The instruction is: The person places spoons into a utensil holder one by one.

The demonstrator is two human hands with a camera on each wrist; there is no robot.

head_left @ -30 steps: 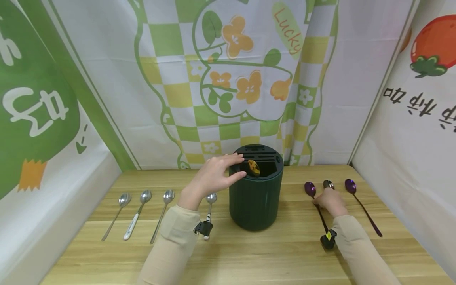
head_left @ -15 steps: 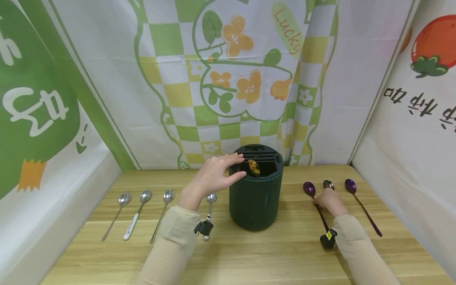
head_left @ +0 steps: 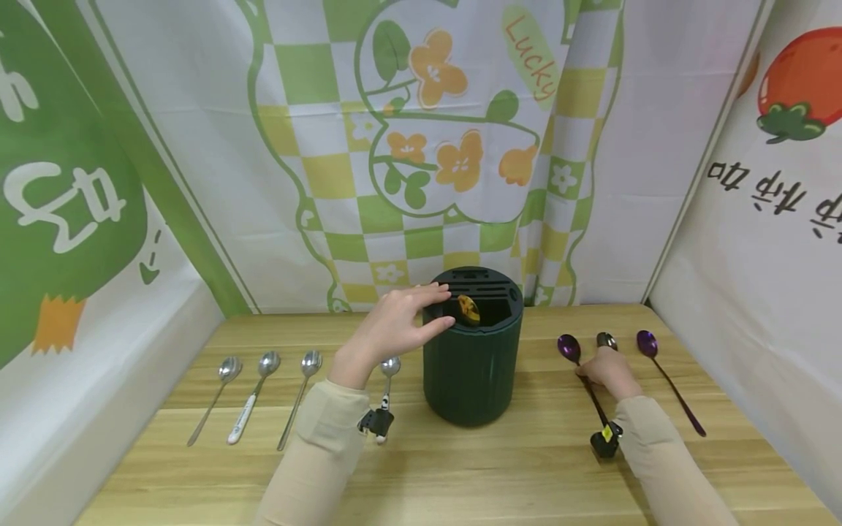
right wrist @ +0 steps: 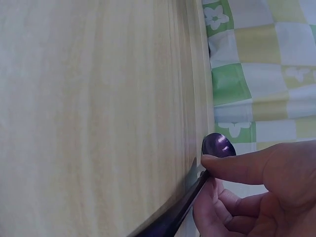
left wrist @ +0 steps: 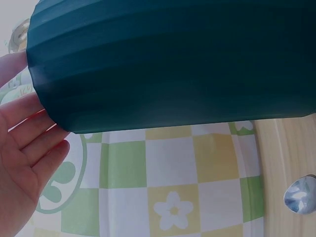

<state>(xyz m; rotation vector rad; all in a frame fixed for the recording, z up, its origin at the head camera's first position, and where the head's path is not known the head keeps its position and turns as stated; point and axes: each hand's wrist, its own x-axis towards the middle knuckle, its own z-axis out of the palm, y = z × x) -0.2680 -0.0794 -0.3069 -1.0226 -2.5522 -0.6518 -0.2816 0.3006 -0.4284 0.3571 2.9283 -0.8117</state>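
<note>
My left hand (head_left: 389,332) rests at the left rim of a dark green utensil holder (head_left: 468,380), fingers spread and fairly straight. In the left wrist view its fingers (left wrist: 37,133) lie along the holder's edge. A gold spoon (head_left: 469,310) shows in the holder's opening. With thumb and fingers, my right hand (head_left: 613,371) pinches a purple spoon (head_left: 569,347) by the neck, below the bowl. The right wrist view shows the purple bowl (right wrist: 218,145) just past the thumb. Another spoon's bowl (head_left: 607,340) peeks out beyond the right hand, its handle hidden.
Farther right lies another purple spoon (head_left: 647,343). Several silver spoons stand in a row on the left, one (head_left: 269,362) with a white handle; another (head_left: 390,365) is partly behind the left wrist. The wooden table (head_left: 460,475) meets a checkered curtain (head_left: 421,183) behind.
The purple spoon's bowl has shifted slightly left in my right hand's pinch. The left hand and the holder have stayed put.
</note>
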